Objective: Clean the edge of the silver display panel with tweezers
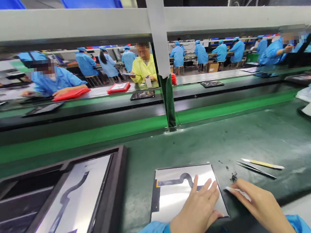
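A flat display panel (pixel 170 201) with a silvery back lies on the green bench in front of me. Along its upper part runs a dark curved ribbon cable (pixel 168 183), partly hidden by my fingers. My left hand (pixel 197 207) rests on the panel's right half, fingers spread and holding nothing. Just right of the panel, my right hand (pixel 257 202) pinches a small folded white wipe (pixel 240 192) near the bench surface. Small black scraps (pixel 233 177) lie beyond it. Metal tweezers (pixel 256 170) and a thin yellow pointed stick (pixel 265 163) lie farther right.
At left, a dark foam tray (pixel 122 170) holds another silver-backed panel (pixel 78 195) with a ribbon cable. A post (pixel 169 104) rises at the bench's back edge. Behind it, a line carries dark panels (pixel 212 84) and red bundles (pixel 72 94). Several co-workers sit beyond.
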Tool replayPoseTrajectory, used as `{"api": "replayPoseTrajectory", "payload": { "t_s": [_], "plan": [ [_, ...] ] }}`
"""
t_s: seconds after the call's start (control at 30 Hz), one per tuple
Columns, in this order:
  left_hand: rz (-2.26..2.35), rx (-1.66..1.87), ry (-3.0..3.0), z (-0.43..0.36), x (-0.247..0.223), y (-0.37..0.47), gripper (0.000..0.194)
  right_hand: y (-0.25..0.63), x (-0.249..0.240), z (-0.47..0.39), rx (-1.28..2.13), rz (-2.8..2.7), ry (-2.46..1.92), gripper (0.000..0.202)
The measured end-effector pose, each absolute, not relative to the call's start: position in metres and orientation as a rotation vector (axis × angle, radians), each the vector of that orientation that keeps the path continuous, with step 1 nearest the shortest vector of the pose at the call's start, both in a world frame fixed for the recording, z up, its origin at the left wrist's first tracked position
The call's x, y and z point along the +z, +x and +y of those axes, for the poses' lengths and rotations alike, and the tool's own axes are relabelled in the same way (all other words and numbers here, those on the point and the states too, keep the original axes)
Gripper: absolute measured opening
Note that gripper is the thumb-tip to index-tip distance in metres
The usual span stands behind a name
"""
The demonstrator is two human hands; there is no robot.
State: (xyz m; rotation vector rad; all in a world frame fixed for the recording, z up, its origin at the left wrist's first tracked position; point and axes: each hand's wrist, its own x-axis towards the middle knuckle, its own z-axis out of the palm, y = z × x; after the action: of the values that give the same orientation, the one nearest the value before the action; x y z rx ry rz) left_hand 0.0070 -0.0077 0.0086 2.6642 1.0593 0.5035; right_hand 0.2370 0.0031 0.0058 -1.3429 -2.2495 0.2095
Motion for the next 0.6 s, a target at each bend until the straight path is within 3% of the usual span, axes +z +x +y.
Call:
{"api": "replayPoseTrajectory", "payload": {
  "t_s": [0.33,0.6],
  "plan": [
    [0.697,0.311,2.570,-0.008,0.030,-0.020,0.038,0.238,-0.003,-0.002,0.205,-2.133,-1.450,0.043],
    [0.689,0.222,2.451,-0.025,0.048,-0.034,0.026,0.232,0.003,-0.015,0.173,-2.177,-1.398,0.039]
  ]
}}
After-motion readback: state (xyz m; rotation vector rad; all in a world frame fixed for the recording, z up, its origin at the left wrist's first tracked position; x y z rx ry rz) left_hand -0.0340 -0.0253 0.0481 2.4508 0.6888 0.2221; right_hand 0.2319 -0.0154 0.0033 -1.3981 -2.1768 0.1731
